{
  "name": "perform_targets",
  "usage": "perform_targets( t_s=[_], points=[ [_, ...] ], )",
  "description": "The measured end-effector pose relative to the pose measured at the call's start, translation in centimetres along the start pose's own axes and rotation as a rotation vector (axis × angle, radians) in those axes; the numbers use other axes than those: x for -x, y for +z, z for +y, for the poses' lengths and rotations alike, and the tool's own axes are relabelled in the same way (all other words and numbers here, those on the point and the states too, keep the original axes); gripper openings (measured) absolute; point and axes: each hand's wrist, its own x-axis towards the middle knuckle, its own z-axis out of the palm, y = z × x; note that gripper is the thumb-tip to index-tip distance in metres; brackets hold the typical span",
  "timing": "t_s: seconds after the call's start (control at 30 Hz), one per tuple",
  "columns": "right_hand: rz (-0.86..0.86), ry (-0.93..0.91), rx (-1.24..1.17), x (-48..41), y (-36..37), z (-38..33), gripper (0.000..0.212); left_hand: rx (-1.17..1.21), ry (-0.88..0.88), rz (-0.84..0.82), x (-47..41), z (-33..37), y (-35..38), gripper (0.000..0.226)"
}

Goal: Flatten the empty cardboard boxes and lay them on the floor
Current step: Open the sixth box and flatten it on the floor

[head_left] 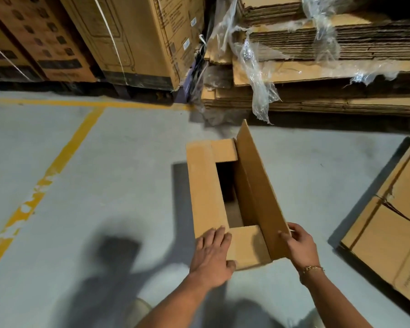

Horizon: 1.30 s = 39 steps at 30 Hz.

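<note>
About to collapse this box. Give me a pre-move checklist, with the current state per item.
1. Cardboard box empty: what shows of the inside is bare, the rest is hidden under flaps: cannot tell.
2. Top flaps all opened out: only the right flap stands up; the left flap and both short flaps lie folded in: not ok.
3. Right hand on the right flap: grips its near edge: ok.
4. Left hand steadying: rests flat on the left flap's near end: ok.
5. Floor free to lay it down: bare concrete left of the box: ok.
6. Bottom seam released: out of sight: cannot tell.
</note>
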Motion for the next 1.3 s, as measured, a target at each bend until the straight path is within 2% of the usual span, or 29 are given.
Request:
perform_targets(
  t_s=[0.23, 0.3, 0.37, 0.43, 0.5, 0.57, 0.6, 0.67, 0.77, 0.8, 0.9, 0.97, 1.03, 1.1, 1.17, 1.2, 1.23, 1.3],
  points=[
    [0.053, 0.417, -0.281, -2.1, 1.0, 4.9, 0.057, -0.080, -0.114, -0.099, -1.8, 0.4, -0.7, 0.073],
    [0.053, 0.514, -0.244, -2.5, 2.0, 6.4, 0.075, -0.158, -0.089, -0.095, -2.2, 0.3, -0.7, 0.071],
    [0.062, 0.551, -0.080, -2.9, 3.1, 7.3, 0.089, -0.230, -0.081, -0.101, -2.6, 0.3, -0.7, 0.069],
    [0.049, 0.464, 0.230, -3.2, 3.9, 7.4, 0.087, -0.247, -0.088, -0.109, -2.8, 0.3, -1.2, 0.064],
    [0.018, 0.349, 0.510, -2.5, 4.0, 6.5, 0.069, -0.200, -0.099, -0.111, -2.6, 0.3, -2.2, 0.057],
    [-0.035, 0.283, 0.626, -2.4, 3.8, 6.0, 0.055, -0.084, -0.101, -0.081, -2.1, -0.1, -3.6, 0.051],
    [-0.055, 0.273, 0.634, -2.4, 3.5, 5.9, 0.053, -0.015, -0.104, -0.043, -1.7, -0.5, -4.3, 0.048],
    [-0.056, 0.268, 0.497, -2.9, 3.0, 6.2, 0.057, 0.069, -0.118, 0.074, -0.2, -2.3, -5.3, 0.039],
    [-0.016, 0.317, 0.228, -2.7, 2.4, 6.6, 0.077, 0.004, -0.129, 0.313, 2.8, -6.6, -5.7, 0.030],
    [0.003, 0.354, 0.184, -2.6, 2.3, 6.8, 0.082, -0.058, -0.144, 0.346, 3.6, -8.1, -5.4, 0.032],
    [0.049, 0.463, 0.056, -2.2, 2.3, 7.5, 0.096, -0.196, -0.263, 0.298, 4.4, -10.6, -3.8, 0.043],
    [0.103, 0.463, 0.083, -1.8, 2.5, 7.3, 0.098, -0.178, -0.341, 0.289, 4.2, -11.0, -2.7, 0.043],
    [0.162, 0.336, 0.360, -1.0, 2.1, 6.4, 0.088, -0.172, -0.346, 0.218, 3.7, -11.0, -1.3, 0.044],
    [0.173, 0.116, 0.711, -0.6, 1.8, 5.4, 0.065, -0.044, -0.386, -0.003, 2.6, -11.3, 0.2, 0.062],
    [0.072, -0.055, 0.911, -0.7, 1.8, 4.4, 0.043, 0.250, -0.489, -0.235, 1.5, -11.1, 1.1, 0.080],
    [-0.019, -0.096, 0.931, -0.9, 1.9, 4.1, 0.039, 0.316, -0.516, -0.266, 1.0, -10.9, 1.3, 0.081],
    [-0.109, -0.094, 0.905, -1.1, 2.0, 3.8, 0.040, 0.310, -0.525, -0.215, 0.3, -10.6, 1.5, 0.077],
    [-0.204, -0.054, 0.847, -1.0, 2.2, 3.3, 0.044, 0.072, -0.446, 0.027, -0.3, -9.2, 1.0, 0.067]
  ],
)
